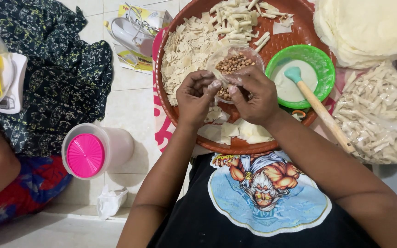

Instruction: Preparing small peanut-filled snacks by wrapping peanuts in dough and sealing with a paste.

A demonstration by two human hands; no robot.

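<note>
Hands are meeting over a red tray (295,32): the left hand (196,96) and right hand (253,94) are each pinching, grip pressed together, a small dough piece (220,79) above the nut bowl (235,62). Cut squares (187,50) are lying at ten o'clock, a green bowl (320,57) with a spoon (318,108) at three o'clock.

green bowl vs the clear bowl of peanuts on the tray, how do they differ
The green bowl is opaque and holds a pale paste with a wooden-handled spatula resting in it; the clear bowl is see-through and holds brown peanuts, with no tool. The green bowl stands clear of the hands; the clear bowl is partly hidden behind the left hand and right hand. Both are round and sit on the woven tray.
</note>
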